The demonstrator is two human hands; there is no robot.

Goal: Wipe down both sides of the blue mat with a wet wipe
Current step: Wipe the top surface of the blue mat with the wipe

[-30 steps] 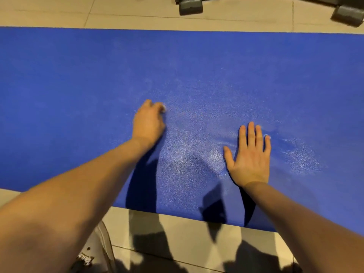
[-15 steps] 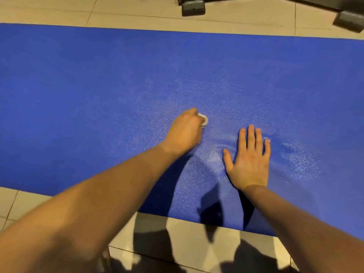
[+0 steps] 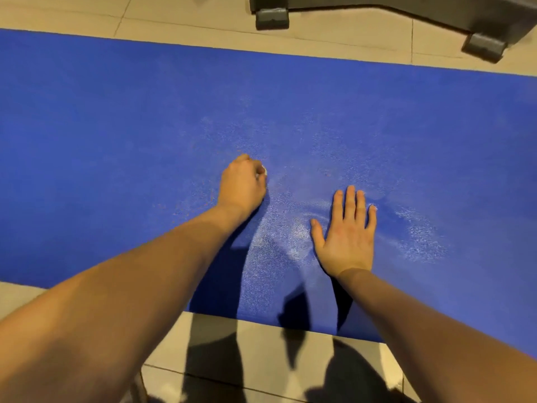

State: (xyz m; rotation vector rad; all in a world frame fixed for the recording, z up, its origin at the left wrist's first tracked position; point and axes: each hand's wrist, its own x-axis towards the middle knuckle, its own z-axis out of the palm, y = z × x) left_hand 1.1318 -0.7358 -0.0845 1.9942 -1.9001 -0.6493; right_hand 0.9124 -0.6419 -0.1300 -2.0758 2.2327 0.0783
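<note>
Head view: blue mat [image 3: 116, 135] lies flat across tiled floor [image 3: 334, 45]. Left hand [image 3: 242, 186] curled, gripping wet wipe [image 3: 263, 171] against mat; only a white edge shows. Right hand [image 3: 348, 237] flat on mat nearby, fingers straight, holding nothing.

The floor [image 3: 334, 39] is plain beige tile with thin grout lines. A blue mat [image 3: 116, 141] lies flat on it, running from 9 o'clock right across to 3 o'clock, with tile showing past both its far and near edges. Up at 12 o'clock a dark grey foot [image 3: 272, 18] sits on the tile, with a second foot [image 3: 483, 46] around 1 o'clock, both under a dark frame [image 3: 406, 7]. Dark shadows fall on the tiles at 6 o'clock.
</note>
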